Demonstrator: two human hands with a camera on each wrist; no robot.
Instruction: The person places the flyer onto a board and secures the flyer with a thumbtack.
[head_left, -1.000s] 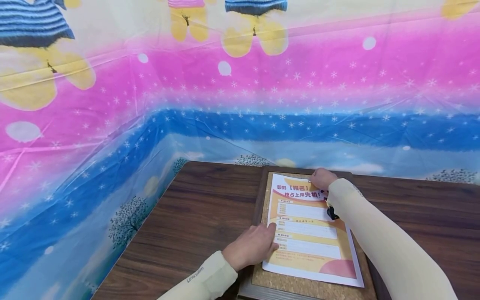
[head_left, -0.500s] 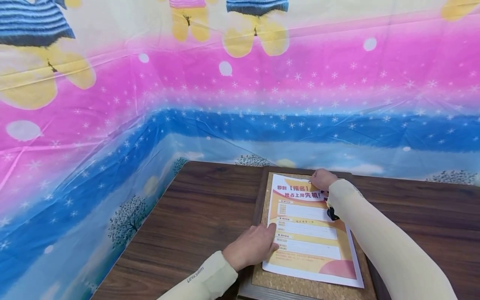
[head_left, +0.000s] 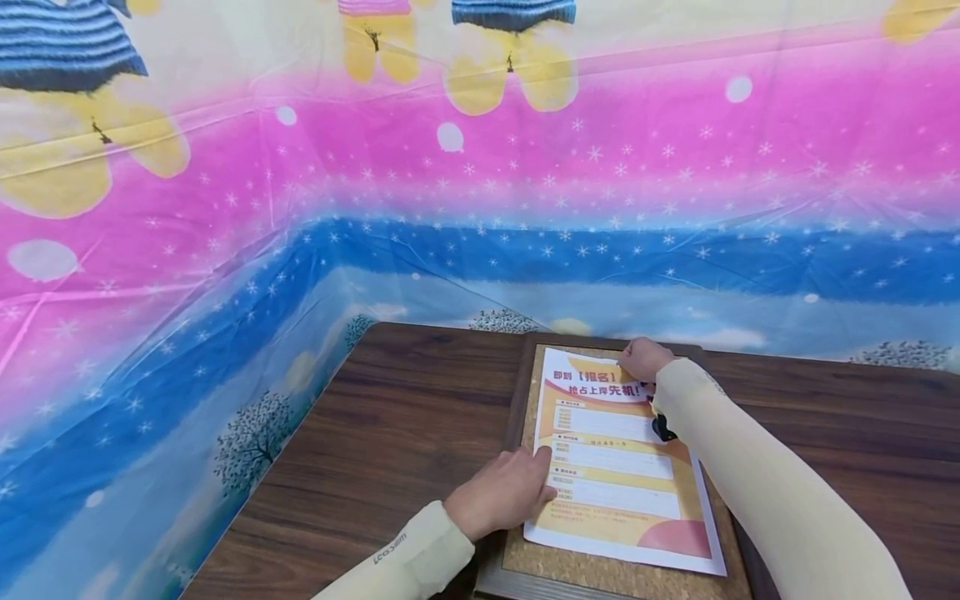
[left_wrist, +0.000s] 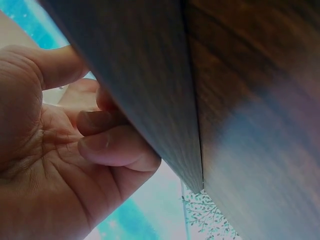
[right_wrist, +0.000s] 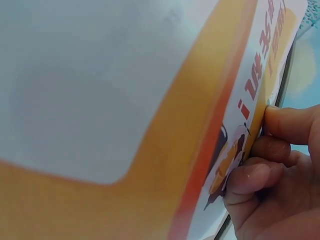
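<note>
A printed sheet of paper (head_left: 615,504), yellow and white with red lettering, lies on a cork board (head_left: 585,575) in a brown wooden frame (head_left: 517,417). My left hand (head_left: 506,492) holds the sheet's left edge, thumb and a finger on the paper. In the left wrist view its other fingers curl against the frame (left_wrist: 145,60), which hides some fingertips. At the top right corner of the sheet, my right hand (head_left: 648,360) grips the paper. The right wrist view shows one fingertip at the paper's top edge and the other fingers (right_wrist: 250,177) curled beside it.
The board lies on a dark wooden table (head_left: 420,400), near its back edge. Behind and to the left hangs a pink and blue cloth (head_left: 480,183) with snowflakes and trees. A small black device (head_left: 663,427) sits at my right wrist, over the sheet.
</note>
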